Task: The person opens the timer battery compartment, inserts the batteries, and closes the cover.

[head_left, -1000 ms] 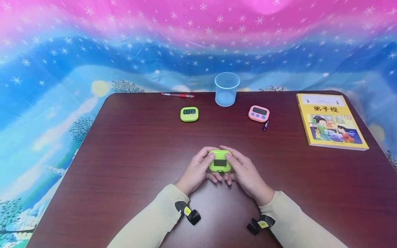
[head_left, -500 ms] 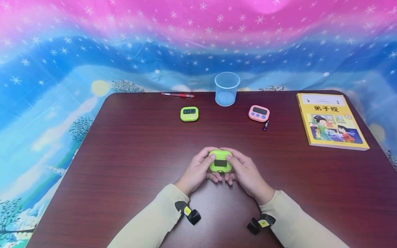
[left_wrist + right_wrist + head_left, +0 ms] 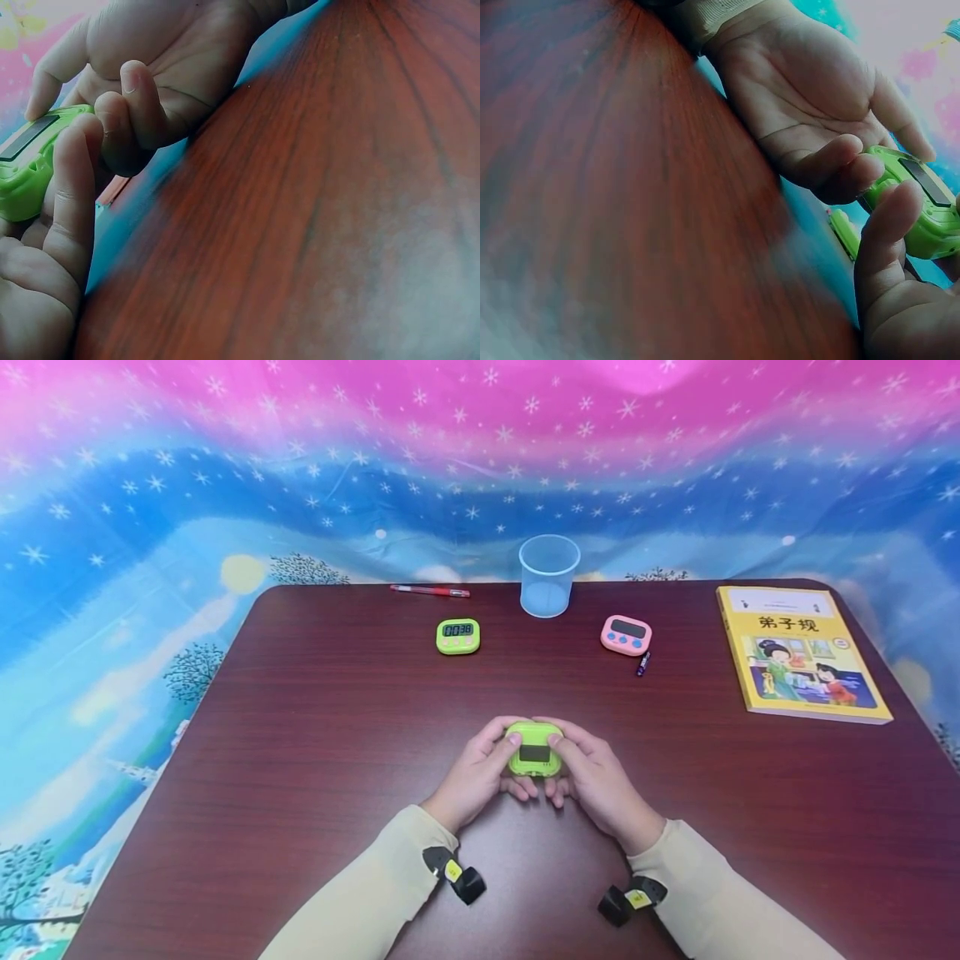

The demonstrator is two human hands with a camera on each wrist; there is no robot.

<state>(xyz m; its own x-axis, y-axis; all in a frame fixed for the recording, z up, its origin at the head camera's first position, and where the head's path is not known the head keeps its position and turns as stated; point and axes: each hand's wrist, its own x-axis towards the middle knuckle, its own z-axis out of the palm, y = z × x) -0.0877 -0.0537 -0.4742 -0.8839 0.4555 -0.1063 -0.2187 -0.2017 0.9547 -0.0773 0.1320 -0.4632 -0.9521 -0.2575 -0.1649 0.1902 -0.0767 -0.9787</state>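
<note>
A lime-green timer (image 3: pixel 534 732) with rounded corners, a dark rectangular panel facing up, is held low over the front middle of the table. My left hand (image 3: pixel 468 768) grips its left side, thumb on top and fingers bent underneath. On the opposite side my right hand (image 3: pixel 600 772) holds it the same way, thumb near the panel's upper right corner. In the left wrist view the timer (image 3: pixel 26 180) shows its edge between both hands. The right wrist view shows the timer's end (image 3: pixel 934 225) past the curled fingers; part of it is hidden by them.
Behind the hands lie another green timer (image 3: pixel 458 636) with a lit display, and a pink timer (image 3: pixel 626 636) beside a small dark battery-like cylinder (image 3: pixel 643 664). A clear blue cup (image 3: pixel 547 585), a red pen (image 3: pixel 431 591) and a yellow book (image 3: pixel 806 656) are farther back on the dark table (image 3: pixel 300 760).
The far green timer's display has gone from 00 37 to 00 38. Both hands keep hold of the near timer, which has shifted very slightly.
</note>
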